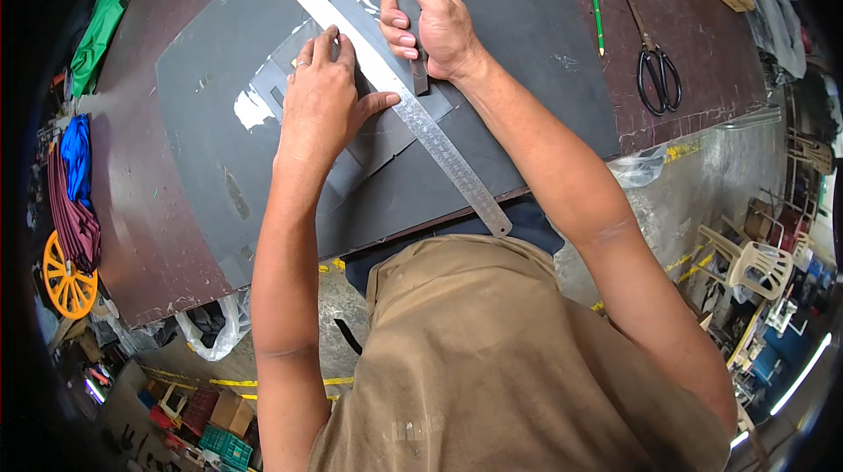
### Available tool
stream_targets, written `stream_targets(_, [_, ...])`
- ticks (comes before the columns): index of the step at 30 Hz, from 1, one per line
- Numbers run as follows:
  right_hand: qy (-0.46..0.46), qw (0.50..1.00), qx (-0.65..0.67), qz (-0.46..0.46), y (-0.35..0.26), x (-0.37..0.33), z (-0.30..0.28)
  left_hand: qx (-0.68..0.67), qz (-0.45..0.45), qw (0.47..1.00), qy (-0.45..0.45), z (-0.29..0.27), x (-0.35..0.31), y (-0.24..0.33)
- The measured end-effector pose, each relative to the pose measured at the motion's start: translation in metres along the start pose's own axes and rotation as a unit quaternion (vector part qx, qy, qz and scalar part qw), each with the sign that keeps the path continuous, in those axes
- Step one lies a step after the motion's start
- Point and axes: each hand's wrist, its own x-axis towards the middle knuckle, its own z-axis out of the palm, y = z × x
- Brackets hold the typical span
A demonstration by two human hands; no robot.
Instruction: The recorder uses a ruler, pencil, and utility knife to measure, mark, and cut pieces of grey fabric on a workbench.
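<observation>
A long metal ruler (448, 154) lies slantwise over a grey sheet (386, 138) on a large dark cutting mat (219, 59). My left hand (320, 99) holds the ruler down, its fingertips at the upper edge and the thumb lower along it. To the right of the ruler, my right hand (439, 28) is wrapped round a utility knife (409, 7), its blade end pointing down toward the sheet. Whether the blade touches the sheet I cannot tell. Part of the sheet is hidden under the ruler and my left hand.
Black-handled scissors (659, 77) and a green pencil (597, 17) lie on the brown table (702, 50) at the right. A green cloth (98, 37), blue cloth (77, 156) and yellow wheel (68, 274) are along the left edge. A plastic chair (760, 266) stands at right.
</observation>
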Motion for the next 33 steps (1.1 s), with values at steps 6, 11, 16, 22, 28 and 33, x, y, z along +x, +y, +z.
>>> stream_targets(6, [0.001, 1.000, -0.003, 0.001, 0.003, -0.001, 0.000, -0.001, -0.003, 1.000, -0.006, -0.003, -0.002, 0.003])
stream_targets(11, [-0.003, 1.000, -0.009, -0.001, 0.007, -0.004, -0.004, 0.011, 0.001, 1.000, -0.009, 0.001, -0.004, 0.005])
stream_targets(16, [-0.003, 1.000, -0.010, -0.002, 0.006, -0.003, -0.005, 0.006, 0.000, 1.000, -0.014, -0.004, -0.001, 0.008])
stream_targets(22, [-0.009, 1.000, -0.017, 0.001, -0.009, 0.012, 0.000, 0.009, 0.000, 1.000, -0.016, -0.020, 0.015, 0.005])
stream_targets(28, [-0.014, 0.999, -0.043, -0.016, -0.002, 0.007, 0.009, 0.006, 0.000, 1.000, -0.017, -0.016, 0.009, 0.003])
stream_targets(33, [0.020, 0.953, -0.276, -0.120, 0.024, 0.004, 0.015, -0.006, -0.001, 1.000, -0.011, 0.001, -0.003, 0.003])
